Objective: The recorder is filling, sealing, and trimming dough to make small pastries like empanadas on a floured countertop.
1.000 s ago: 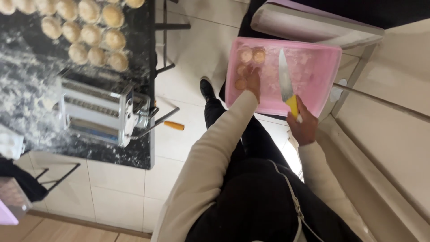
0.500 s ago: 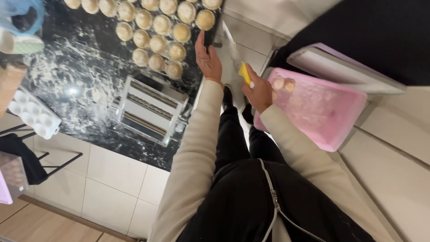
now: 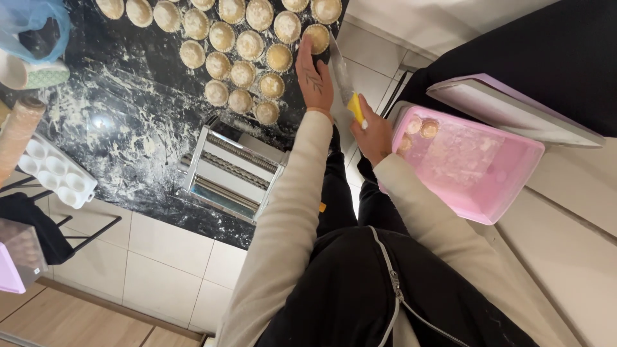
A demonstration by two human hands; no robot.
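My left hand [image 3: 313, 74] lies flat with its fingers stretched on the floury black counter [image 3: 138, 122], its fingertips beside a round pastry disc [image 3: 317, 37] at the edge of several rows of discs [image 3: 243, 51]. It holds nothing. My right hand [image 3: 373, 135] grips a knife by its yellow handle [image 3: 355, 106]. The blade [image 3: 340, 67] points along my left hand toward the discs. A pink plastic tub [image 3: 479, 177] sits just right of my right hand, with a few discs [image 3: 421, 128] in its near corner.
A metal pasta machine [image 3: 231, 170] stands on the counter near its edge. A white egg tray [image 3: 54, 170], a rolling pin [image 3: 16, 135] and a blue bag [image 3: 35, 26] lie at the left. The tub's lid [image 3: 514, 109] leans behind the tub. The floor has pale tiles [image 3: 154, 270].
My left hand left the pink tub and reached over to the discs on the counter. My right hand followed with the knife, and my view swung from the tub to the counter.
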